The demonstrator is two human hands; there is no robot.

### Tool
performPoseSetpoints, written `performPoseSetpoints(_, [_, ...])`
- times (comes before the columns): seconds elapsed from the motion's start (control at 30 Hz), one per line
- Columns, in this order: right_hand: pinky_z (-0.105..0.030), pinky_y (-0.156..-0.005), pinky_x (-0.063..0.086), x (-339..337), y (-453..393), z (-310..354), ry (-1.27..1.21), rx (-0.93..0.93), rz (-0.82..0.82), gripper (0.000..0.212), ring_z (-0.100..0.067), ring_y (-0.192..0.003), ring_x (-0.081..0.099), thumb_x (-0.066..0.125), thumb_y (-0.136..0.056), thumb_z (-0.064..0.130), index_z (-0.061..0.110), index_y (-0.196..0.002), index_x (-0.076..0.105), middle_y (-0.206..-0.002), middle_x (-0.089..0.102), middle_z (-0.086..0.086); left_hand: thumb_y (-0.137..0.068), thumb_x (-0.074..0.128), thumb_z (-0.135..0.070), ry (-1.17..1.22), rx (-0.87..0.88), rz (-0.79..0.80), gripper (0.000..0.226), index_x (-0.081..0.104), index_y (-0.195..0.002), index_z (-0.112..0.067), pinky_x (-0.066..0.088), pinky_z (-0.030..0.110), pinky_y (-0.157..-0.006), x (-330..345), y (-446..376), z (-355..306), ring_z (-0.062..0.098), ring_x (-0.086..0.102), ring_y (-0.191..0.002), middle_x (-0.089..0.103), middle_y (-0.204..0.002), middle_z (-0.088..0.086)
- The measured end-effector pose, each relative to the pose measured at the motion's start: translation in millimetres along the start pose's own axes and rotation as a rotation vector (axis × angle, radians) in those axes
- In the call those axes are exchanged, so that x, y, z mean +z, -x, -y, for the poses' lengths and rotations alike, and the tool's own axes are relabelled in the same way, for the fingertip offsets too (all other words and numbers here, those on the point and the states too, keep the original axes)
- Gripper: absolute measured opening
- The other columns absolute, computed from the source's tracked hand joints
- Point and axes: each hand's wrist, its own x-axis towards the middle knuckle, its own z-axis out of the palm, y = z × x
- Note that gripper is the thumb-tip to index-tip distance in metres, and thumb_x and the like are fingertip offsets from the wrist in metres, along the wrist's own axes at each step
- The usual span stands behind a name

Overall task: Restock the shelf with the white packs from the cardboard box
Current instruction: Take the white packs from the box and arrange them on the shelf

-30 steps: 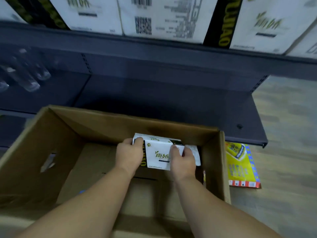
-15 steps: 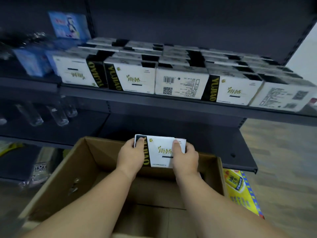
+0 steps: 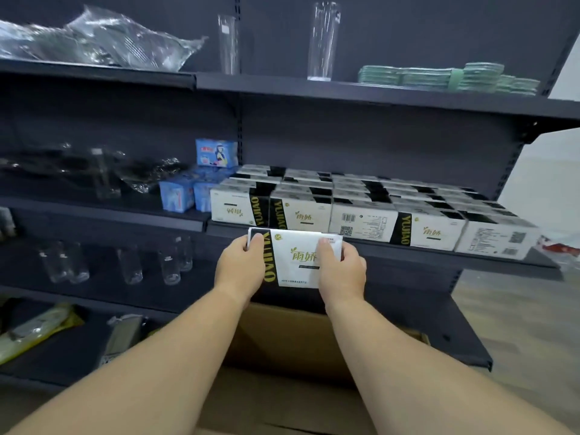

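Note:
I hold one white pack (image 3: pixel 295 262) with a black and gold band between both hands, just below the front edge of the middle shelf (image 3: pixel 408 251). My left hand (image 3: pixel 240 266) grips its left end and my right hand (image 3: pixel 340 268) grips its right end. Several rows of the same white packs (image 3: pixel 370 211) fill that shelf. The cardboard box (image 3: pixel 282 346) sits below my forearms; its inside is mostly hidden.
Blue packets (image 3: pixel 185 193) stand left of the white packs. Glass bottles (image 3: pixel 125 265) line the lower left shelf, tall glass tubes (image 3: pixel 323 39) and green stacks (image 3: pixel 445 78) the top shelf. A bare lower shelf (image 3: pixel 439 324) juts out behind the box. Wood floor lies right.
Both hands have lifted the pack out of the box and raised it to the front edge of the stocked shelf. The view has tilted up from the box to the shelves.

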Motion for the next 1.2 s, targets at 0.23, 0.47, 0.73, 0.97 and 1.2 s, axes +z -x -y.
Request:
performPoseSetpoints(0.23, [-0.046,-0.084,0.056,6.5,2.7,50.0,-0.049,-0.091,0.01,0.036,-0.023,-0.103,0.056,0.048,-0.081,0.064,0.032,-0.093,0.062,-0.108,0.051,0.007,-0.098,0.044,-0.04,0.058,0.067,-0.04,0.035,0.062,-0.085,-0.013,0.054,0.045,-0.081,-24.1,-1.7,-40.5,0.024,0.065,-0.082,0.069,-0.08,0.003])
performPoseSetpoints(0.47, [-0.046,-0.088,0.053,10.3,-28.0,84.7,-0.078,-0.15,0.013,0.021,-0.021,-0.103,0.054,0.052,-0.091,0.054,0.034,-0.088,0.058,-0.103,0.043,0.015,-0.1,0.043,-0.037,0.142,0.125,-0.073,0.031,0.063,-0.087,-0.018,0.053,0.034,-0.072,-13.9,-31.1,-71.8,0.017,0.064,-0.08,0.068,-0.082,-0.001])
performPoseSetpoints(0.73, [-0.049,-0.093,0.051,20.5,-101.2,82.7,-0.064,-0.164,-0.009,0.03,-0.023,-0.111,0.05,0.051,-0.089,0.057,0.034,-0.106,0.06,-0.11,0.041,0.011,-0.099,0.043,-0.038,0.168,0.134,-0.074,0.03,0.063,-0.087,-0.021,0.056,0.037,-0.074,30.8,-85.0,-81.0,0.017,0.065,-0.081,0.069,-0.083,-0.002])
performPoseSetpoints(0.97, [-0.049,-0.096,0.048,24.2,-145.6,82.1,-0.031,-0.17,0.003,0.025,-0.022,-0.114,0.048,0.053,-0.093,0.052,0.033,-0.109,0.059,-0.116,0.043,0.007,-0.1,0.042,-0.04,0.172,0.116,-0.079,0.033,0.064,-0.087,-0.019,0.055,0.036,-0.068,58.7,-116.5,-86.0,0.018,0.064,-0.077,0.068,-0.08,-0.001])
performPoseSetpoints(1.2, [-0.049,-0.096,0.049,42.7,-167.8,81.3,-0.043,-0.165,0.012,0.037,-0.024,-0.116,0.05,0.053,-0.089,0.059,0.034,-0.115,0.059,-0.118,0.045,0.007,-0.1,0.042,-0.041,0.178,0.094,-0.081,0.028,0.063,-0.089,-0.025,0.058,0.042,-0.079,64.1,-142.6,-86.6,0.019,0.066,-0.084,0.07,-0.086,-0.002])
